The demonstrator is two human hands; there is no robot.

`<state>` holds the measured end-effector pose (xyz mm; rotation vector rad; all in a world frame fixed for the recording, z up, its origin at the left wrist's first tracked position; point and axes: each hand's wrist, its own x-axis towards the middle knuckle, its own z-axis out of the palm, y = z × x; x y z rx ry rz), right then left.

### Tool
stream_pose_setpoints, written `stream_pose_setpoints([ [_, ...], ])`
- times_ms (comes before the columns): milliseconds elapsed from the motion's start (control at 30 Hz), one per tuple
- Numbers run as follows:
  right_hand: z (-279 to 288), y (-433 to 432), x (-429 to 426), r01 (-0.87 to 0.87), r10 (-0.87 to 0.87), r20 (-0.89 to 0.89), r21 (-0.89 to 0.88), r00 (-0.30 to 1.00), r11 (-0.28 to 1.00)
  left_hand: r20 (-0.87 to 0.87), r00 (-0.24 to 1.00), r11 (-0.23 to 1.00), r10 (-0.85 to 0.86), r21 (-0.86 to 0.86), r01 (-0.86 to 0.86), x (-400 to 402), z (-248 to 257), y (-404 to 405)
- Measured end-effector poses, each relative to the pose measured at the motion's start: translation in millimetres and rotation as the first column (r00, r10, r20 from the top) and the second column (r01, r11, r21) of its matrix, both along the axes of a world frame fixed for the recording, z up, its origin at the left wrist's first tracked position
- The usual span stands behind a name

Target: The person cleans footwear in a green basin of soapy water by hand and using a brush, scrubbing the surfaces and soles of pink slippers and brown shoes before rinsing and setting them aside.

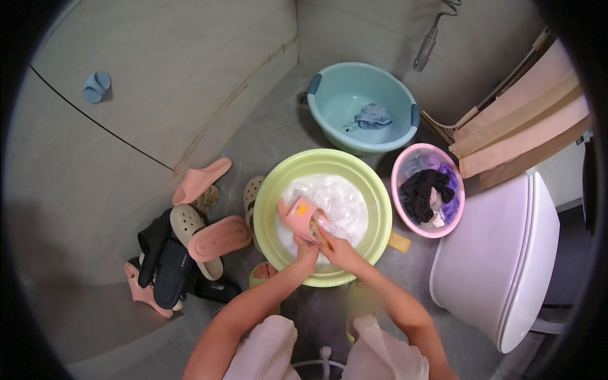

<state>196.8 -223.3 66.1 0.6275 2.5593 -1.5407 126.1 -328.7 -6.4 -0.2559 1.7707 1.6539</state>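
A pink slide slipper (pixel 300 213) with an orange decoration on its strap is held over a light green basin (pixel 380 209) of white suds (pixel 349 194). My left hand (pixel 306 252) grips the slipper near its heel end. In my right hand (pixel 341 251) is a tan-handled brush (pixel 323 237), its head at the strap opening and partly hidden by the slipper and my fingers. Both hands are above the near half of the suds.
Several slippers and clogs (pixel 185 221) are piled left of the basin. Behind stands a blue tub (pixel 327 118) with a blue cloth (pixel 374 117). A pink basin (pixel 398 216) of clothes, a yellow block (pixel 399 242) and a white toilet (pixel 489 256) are at right; a shower head (pixel 424 51) hangs above.
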Motion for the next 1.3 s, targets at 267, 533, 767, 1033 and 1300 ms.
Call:
stream_pose_setpoints([
  [267, 83, -11, 4, -0.261, 0.228, 0.135, 0.341, 0.964, 0.903, -0.031, 0.965, 0.964, -0.262, -0.052, 0.260, -39, 0, -51],
  [533, 32, -12, -44, -0.068, 0.017, 0.076, 0.741, 0.997, 0.668, -0.422, 0.829, 0.914, -0.367, -0.330, 0.237, -31, 22, -26],
  [767, 31, -21, -40, -0.069, 0.118, -0.012, 0.750, 0.993, 0.657, -0.376, 0.834, 0.910, -0.405, -0.260, 0.325, -31, 40, -19],
  [1033, 49, -63, -29, -0.075, 0.095, 0.026, 0.824, 0.995, 0.562, -0.285, 0.910, 0.949, -0.301, -0.186, 0.256, -35, 27, -36],
  [1300, 0, 3, -35, -0.087, 0.051, 0.071, 0.807, 0.996, 0.583, -0.506, 0.787, 0.932, -0.354, -0.261, 0.252, -27, 27, -14],
])
